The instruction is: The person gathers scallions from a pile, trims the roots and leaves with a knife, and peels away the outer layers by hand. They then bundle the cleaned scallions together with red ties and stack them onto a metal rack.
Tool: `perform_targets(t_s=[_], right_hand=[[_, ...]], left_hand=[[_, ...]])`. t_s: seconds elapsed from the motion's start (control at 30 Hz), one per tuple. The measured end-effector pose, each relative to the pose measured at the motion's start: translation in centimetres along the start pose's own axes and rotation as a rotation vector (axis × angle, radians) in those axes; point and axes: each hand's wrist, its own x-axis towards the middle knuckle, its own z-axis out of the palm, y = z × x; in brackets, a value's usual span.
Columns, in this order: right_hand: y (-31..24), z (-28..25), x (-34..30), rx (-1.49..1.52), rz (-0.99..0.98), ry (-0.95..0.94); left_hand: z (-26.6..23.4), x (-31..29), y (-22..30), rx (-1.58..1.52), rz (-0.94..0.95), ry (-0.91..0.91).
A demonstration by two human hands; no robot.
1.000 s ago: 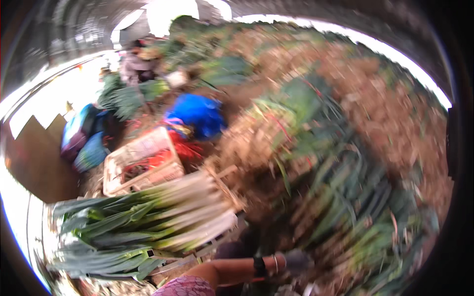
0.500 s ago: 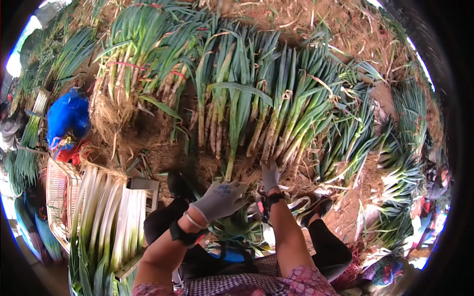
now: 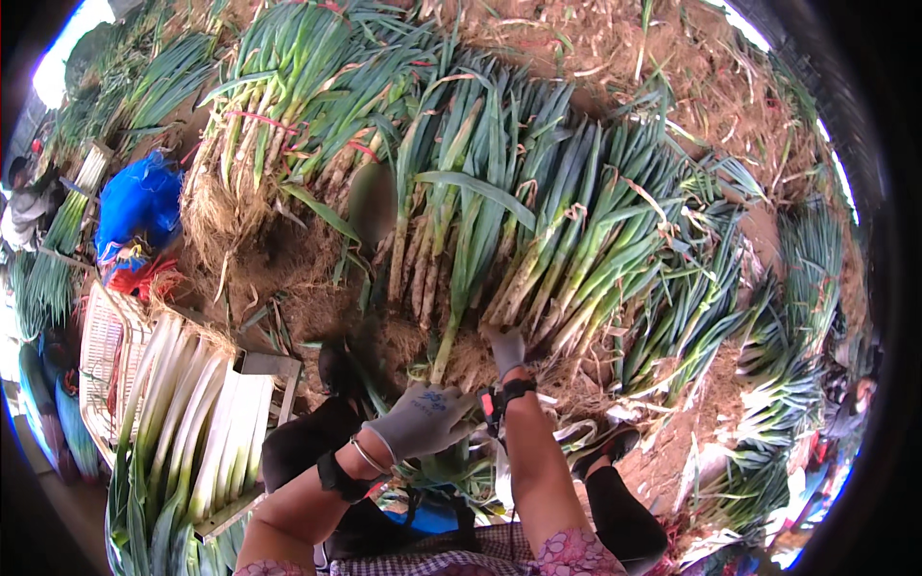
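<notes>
A long row of green onions (image 3: 461, 202) lies on the soil, leaves pointing away and rooty pale ends toward me. My right hand (image 3: 506, 351), in a grey-white glove, is closed at the root end of a soil-stained green onion (image 3: 514, 286) near the middle of the row. Its fingertips are partly hidden among the stems. Nearer to me and to the left, my left hand (image 3: 423, 422), gloved too, hangs palm down with its fingers stretched to the right, holding nothing that shows. A single green onion (image 3: 446, 344) sticks out just beyond it.
Left of my legs, cleaned white-stemmed green onions (image 3: 178, 413) rest on a wooden frame (image 3: 288, 384) beside a pale plastic basket (image 3: 99, 370). Behind them sits a blue bag (image 3: 139, 206). Tied bundles (image 3: 254, 144) lie far left; peelings (image 3: 480, 470) cover the ground between my feet.
My right hand has drawn a little left and toward me, with the onion's root end shifting left. My left hand has lowered slightly, its fingers closer together. The view has tilted somewhat.
</notes>
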Motion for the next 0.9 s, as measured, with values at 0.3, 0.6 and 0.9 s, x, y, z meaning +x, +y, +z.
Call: perform_targets(t_s=[0.3,0.6,0.9], right_hand=[[0.5,-6.2,-9.7,0.464,-0.232,-0.487],[-2.4,-10.0,-18.9,0.530,0.089,-0.012],[-10.4,-17.5,-37.1,0.176,-0.107,-0.249]], left_hand=[[0.9,-0.9,-1.1,0.005,-0.017,0.100],[1.0,1.1,0.4,-0.010,0.060,0.066],[1.6,4.1,-0.1,-0.406,-0.129,0.298]])
